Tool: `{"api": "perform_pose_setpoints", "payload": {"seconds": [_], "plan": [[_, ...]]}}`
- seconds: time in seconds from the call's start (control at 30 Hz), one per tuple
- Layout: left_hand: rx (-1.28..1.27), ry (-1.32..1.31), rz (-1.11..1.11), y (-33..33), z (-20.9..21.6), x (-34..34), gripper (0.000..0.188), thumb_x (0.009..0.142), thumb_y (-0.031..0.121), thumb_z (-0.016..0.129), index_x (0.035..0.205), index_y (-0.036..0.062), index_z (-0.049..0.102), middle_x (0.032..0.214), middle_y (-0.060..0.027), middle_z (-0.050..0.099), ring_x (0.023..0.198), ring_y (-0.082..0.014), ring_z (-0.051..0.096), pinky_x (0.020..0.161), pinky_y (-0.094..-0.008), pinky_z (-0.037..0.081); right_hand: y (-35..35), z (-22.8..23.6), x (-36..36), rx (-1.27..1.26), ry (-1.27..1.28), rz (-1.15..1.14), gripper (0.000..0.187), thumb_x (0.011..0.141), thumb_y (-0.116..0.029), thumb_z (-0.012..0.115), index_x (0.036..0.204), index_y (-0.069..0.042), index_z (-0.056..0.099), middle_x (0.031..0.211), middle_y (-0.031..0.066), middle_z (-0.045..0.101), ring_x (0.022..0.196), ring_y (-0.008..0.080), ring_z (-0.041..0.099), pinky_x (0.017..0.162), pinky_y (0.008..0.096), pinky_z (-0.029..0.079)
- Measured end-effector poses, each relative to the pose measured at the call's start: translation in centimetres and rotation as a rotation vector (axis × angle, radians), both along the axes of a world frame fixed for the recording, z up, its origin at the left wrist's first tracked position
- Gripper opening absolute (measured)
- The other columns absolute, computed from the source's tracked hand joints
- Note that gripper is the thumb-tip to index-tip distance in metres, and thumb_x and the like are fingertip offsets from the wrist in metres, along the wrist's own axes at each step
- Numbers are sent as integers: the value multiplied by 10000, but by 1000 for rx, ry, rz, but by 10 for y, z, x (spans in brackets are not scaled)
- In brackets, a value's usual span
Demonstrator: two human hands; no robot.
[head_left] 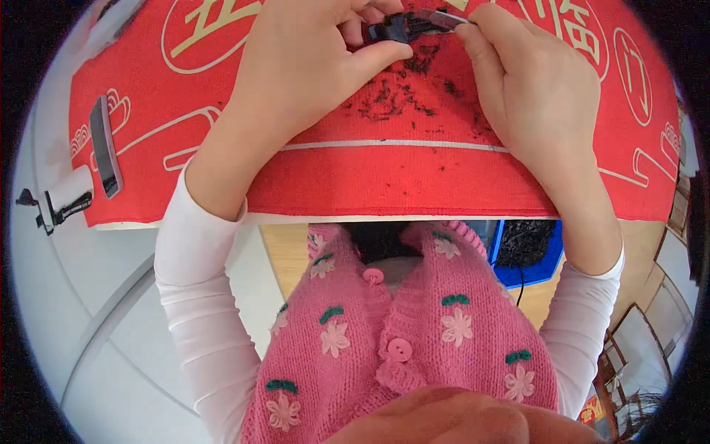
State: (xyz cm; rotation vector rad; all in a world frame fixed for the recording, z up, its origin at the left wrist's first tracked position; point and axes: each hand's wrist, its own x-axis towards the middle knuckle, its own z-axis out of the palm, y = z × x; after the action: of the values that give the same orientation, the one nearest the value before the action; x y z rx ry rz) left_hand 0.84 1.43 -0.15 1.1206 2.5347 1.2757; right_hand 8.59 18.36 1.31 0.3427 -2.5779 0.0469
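At the far side of the red cloth, my left hand (314,63) pinches a dark, black piece (392,29) between thumb and fingers. Its exact kind cannot be made out. My right hand (540,89) is closed on a small knife, and its thin grey blade (441,18) points left against the black piece's right end. Between and below my hands, dark shavings (384,100) lie scattered over the cloth. The top edge of the picture cuts off part of my left fingers.
The red cloth (429,181) with printed designs covers the table to its front edge. At the left lie a phone (104,148) and, beside it, a white cylinder (70,191) with a black clamp. Below the table edge stands a blue bin (555,255) holding black scraps.
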Motion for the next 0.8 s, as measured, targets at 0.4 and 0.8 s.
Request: {"api": "perform_pose_setpoints", "payload": {"seconds": [0.4, 0.8], "plan": [[11, -11, -19, -1, -2, -2, 220, 647, 40, 702, 852, -13, 644, 689, -69, 586, 563, -123, 462, 547, -177, 395, 0, -9, -6, -39, -120, -21, 197, 811, -146, 506, 648, -40, 474, 529, 79, 513, 394, 216, 460, 371, 269, 354], [-91, 89, -24, 0, 5, 0, 201, 658, 30, 688, 841, -42, 645, 708, -106, 613, 586, -147, 525, 570, -199, 433, -1, -10, -7, -23, -180, -52, 201, 815, -165, 504, 662, -38, 479, 534, 81, 517, 401, 221, 468, 378, 269, 368]]}}
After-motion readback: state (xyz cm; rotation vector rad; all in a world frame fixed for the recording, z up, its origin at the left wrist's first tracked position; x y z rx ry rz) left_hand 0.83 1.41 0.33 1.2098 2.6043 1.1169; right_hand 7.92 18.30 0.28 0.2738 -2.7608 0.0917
